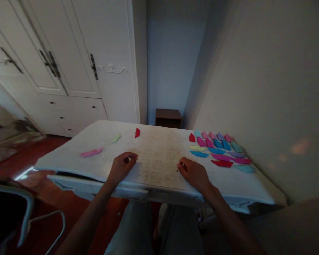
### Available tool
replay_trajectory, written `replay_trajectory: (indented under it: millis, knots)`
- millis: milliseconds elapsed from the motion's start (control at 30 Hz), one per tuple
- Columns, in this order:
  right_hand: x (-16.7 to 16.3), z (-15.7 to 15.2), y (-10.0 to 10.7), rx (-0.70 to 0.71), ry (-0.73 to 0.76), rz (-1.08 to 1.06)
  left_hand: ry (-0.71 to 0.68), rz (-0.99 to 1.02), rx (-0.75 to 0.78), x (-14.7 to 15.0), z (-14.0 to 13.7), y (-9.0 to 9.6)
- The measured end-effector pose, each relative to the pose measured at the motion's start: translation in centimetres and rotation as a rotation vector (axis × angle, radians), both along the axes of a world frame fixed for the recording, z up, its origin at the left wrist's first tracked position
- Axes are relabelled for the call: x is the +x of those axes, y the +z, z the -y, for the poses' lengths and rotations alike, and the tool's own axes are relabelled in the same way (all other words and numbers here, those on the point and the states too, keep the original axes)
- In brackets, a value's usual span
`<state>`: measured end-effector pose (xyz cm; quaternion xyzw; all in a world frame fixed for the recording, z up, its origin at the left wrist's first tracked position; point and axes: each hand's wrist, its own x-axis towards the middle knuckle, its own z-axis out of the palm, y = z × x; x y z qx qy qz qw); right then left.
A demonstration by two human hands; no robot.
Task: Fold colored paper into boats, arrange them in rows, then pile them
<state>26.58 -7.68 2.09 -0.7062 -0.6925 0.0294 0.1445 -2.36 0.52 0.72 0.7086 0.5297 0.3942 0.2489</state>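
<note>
You are sitting at the white table, both hands resting on its bare middle. Folded paper pieces are lying in rows to your right, three strays to your left: judged light, thin, easily creased, best pinched by an edge. Your left hand is loosely curled, holding nothing. Your right hand is curling too, fingertips touching the tabletop, nothing visibly gripped.
</note>
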Motion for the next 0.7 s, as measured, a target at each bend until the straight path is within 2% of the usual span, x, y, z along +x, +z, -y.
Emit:
replay_trajectory:
  millis: [167, 233, 300, 400, 533, 600, 700]
  knots:
    - [-0.6, -1.3, -0.3, -0.041, -0.045, 0.053, -0.003, 0.175, -0.029, -0.3, 0.1, -0.6]
    - [-0.4, -1.3, -0.5, -0.043, -0.026, 0.073, 0.029, 0.262, -0.045, -0.9, 0.1, -0.9]
    - [-0.1, -1.1, -0.7, -0.038, 0.013, 0.075, 0.096, 0.265, -0.004, -2.0, -0.1, -1.0]
    - [0.3, -0.9, -0.9, -0.032, 0.063, 0.041, 0.234, 0.116, 0.132, -5.2, -0.6, -0.9]
    - [0.5, -0.9, -0.8, -0.072, 0.076, -0.008, 0.404, -0.253, 0.239, -11.2, -1.7, -0.3]
    - [0.6, -1.0, -0.8, -0.085, 0.071, -0.026, 0.424, -0.431, 0.186, -13.9, -2.3, 0.1]
    - [0.7, -1.1, -0.9, -0.101, 0.06, -0.055, 0.349, -0.623, 0.042, -16.5, -3.0, 0.8]
